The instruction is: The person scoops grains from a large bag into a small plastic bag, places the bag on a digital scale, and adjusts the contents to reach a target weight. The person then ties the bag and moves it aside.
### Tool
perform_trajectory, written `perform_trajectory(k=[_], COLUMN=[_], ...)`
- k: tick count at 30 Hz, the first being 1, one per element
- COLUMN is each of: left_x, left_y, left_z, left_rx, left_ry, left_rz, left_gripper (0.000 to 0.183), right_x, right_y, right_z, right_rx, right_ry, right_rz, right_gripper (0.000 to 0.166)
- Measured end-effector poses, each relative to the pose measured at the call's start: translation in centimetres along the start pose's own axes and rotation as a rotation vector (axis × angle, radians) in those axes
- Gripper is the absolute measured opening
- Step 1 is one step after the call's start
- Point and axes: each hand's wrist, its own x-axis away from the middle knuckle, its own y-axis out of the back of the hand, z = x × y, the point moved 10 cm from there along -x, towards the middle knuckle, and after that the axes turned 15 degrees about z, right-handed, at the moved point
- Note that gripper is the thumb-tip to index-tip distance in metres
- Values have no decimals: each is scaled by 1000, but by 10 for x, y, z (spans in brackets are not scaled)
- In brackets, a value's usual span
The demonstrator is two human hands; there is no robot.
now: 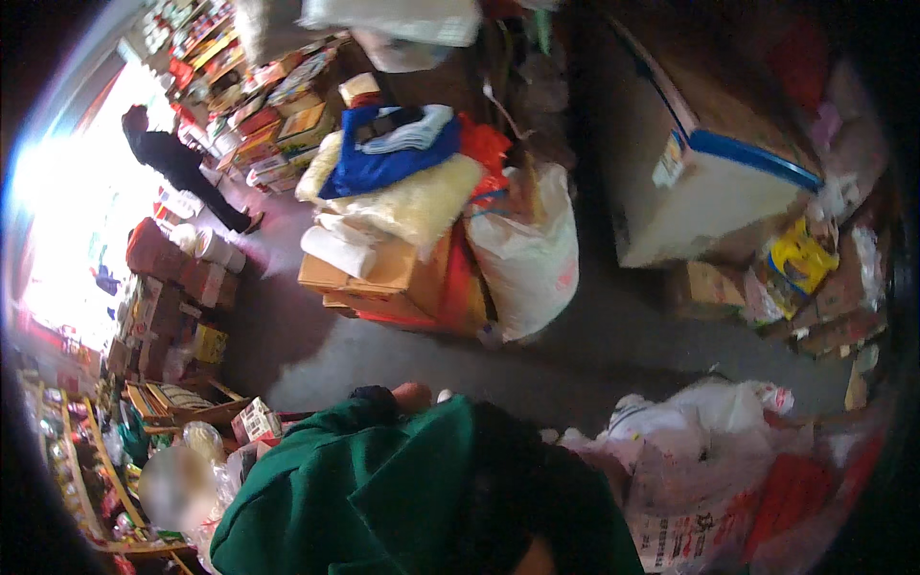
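Note:
My left hand (412,397) shows only in part beyond the dark cuff of my green sleeve; its fingers are hidden, and whether it holds anything cannot be told. My right hand is out of view. In front of me, across a strip of grey floor (359,366), stands a brown cardboard box (366,284). On it lie a white roll (338,251) and a pale yellow sack (410,205). Blue cloth (402,162) covers part of that sack, with a folded light-coloured cloth (417,133) on top. A full white plastic sack (532,251) leans beside the box.
A person in dark clothes (180,162) stands by the bright doorway. Stacked boxes (154,323) and goods line the left side. At right is a large white cabinet with a blue edge (719,208), near a yellow packet (801,259). White bags (690,460) lie close on my right.

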Motion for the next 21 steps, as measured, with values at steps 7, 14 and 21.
perform_trajectory(k=[7,14,21], left_x=[28,153,257], left_y=[-33,-111,-194], left_z=[126,218,206], left_rx=[282,382,984], left_ry=[104,451,933], left_rz=[-210,-376,-524], left_gripper=[21,18,19], right_x=[31,28,-18], right_y=[23,6,-132], right_z=[32,121,341], right_rx=[58,146,141], right_ry=[-78,10,362], right_rz=[-207,-168,583], right_gripper=[23,23,23])
